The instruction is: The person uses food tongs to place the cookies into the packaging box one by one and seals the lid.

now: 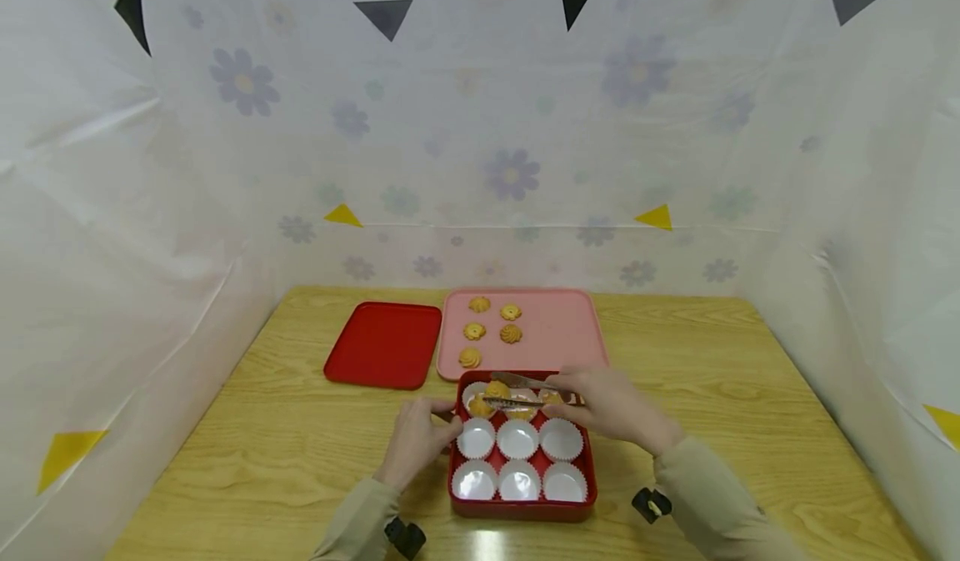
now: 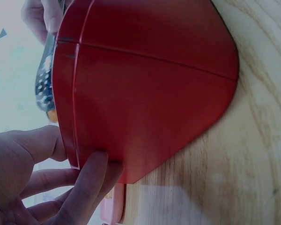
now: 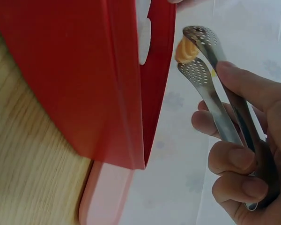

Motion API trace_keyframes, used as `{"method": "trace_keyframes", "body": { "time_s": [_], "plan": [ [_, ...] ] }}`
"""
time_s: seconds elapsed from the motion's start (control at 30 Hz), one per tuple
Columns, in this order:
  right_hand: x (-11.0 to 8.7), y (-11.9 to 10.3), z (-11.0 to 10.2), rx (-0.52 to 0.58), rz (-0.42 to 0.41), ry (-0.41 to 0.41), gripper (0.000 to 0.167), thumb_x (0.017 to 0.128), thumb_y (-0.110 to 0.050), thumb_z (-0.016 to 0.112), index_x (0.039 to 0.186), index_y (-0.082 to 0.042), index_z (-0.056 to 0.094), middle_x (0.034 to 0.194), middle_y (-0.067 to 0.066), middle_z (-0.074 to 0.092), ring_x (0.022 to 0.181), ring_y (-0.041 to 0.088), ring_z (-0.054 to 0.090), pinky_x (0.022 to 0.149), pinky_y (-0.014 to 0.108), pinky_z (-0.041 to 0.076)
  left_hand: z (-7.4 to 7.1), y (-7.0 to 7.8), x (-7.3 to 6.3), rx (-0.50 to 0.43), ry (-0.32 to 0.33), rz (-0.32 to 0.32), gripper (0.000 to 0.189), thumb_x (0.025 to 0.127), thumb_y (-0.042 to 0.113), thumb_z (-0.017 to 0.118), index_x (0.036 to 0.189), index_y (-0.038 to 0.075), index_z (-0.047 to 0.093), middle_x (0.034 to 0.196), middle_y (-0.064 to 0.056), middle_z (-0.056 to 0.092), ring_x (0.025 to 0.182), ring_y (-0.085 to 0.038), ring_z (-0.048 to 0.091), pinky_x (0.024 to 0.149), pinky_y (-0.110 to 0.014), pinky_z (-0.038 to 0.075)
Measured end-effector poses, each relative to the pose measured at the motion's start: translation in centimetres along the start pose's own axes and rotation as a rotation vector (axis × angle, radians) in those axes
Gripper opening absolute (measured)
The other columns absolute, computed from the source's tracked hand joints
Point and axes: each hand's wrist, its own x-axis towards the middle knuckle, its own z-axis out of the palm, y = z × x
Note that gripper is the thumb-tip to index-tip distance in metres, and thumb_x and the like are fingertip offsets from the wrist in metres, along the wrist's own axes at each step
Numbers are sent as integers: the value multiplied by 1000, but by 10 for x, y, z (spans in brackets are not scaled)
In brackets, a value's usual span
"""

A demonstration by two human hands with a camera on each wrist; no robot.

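My right hand (image 1: pixel 609 401) holds perforated metal tongs (image 3: pixel 208 40), with a swirled golden cookie (image 3: pixel 186 50) between their tips. The tongs hover over the back row of a red box (image 1: pixel 523 511) lined with white paper cups (image 1: pixel 517 439). Cookies (image 1: pixel 480 407) sit in the back-row cups, partly hidden by the tongs; the middle and front rows of cups hold nothing. At the box's back left side, my left hand (image 1: pixel 420 438) grips the rim, thumb at the top edge and fingers against the outer wall in the left wrist view.
Behind the box lies a pink tray (image 1: pixel 558 328) with several cookies (image 1: pixel 511 333) on its left half. A flat red lid or tray (image 1: pixel 386 344) rests left of it on the wooden table (image 1: pixel 285 444). Pale flowered sheeting (image 1: pixel 465 127) encloses the back and sides.
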Motion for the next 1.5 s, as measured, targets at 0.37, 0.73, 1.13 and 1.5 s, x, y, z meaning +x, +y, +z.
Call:
{"method": "trace_keyframes", "body": {
  "time_s": [0.37,0.73,1.13,1.5],
  "plan": [
    [2,-18,9,9,-53,-83,25,94,-34,68,105,-13,74,85,-9,64,67,-3,48,62,18,44,1,-2,1,-5,2,14,26,83,5,69,107,-2,77,85,-9,76,67,-12,58,54,-19,44],
    [9,-28,18,-31,-64,-94,24,93,-33,70,102,-11,73,98,4,73,77,11,66,65,24,51,1,-1,0,-3,2,16,25,84,5,70,107,-2,77,87,-9,76,71,-14,59,56,-19,44],
    [16,-32,23,-90,-77,-99,20,91,-35,72,92,-15,70,86,-3,70,70,4,56,62,23,45,0,-1,0,-9,3,20,28,84,7,70,109,-3,76,87,-9,76,69,-13,59,56,-19,44],
    [17,-35,23,-98,-56,-96,20,88,-35,75,88,-16,69,77,-9,64,64,3,48,56,21,38,0,-1,0,-13,-4,21,27,84,6,69,108,-2,76,87,-10,76,67,-12,58,53,-19,44]
  ]
}}
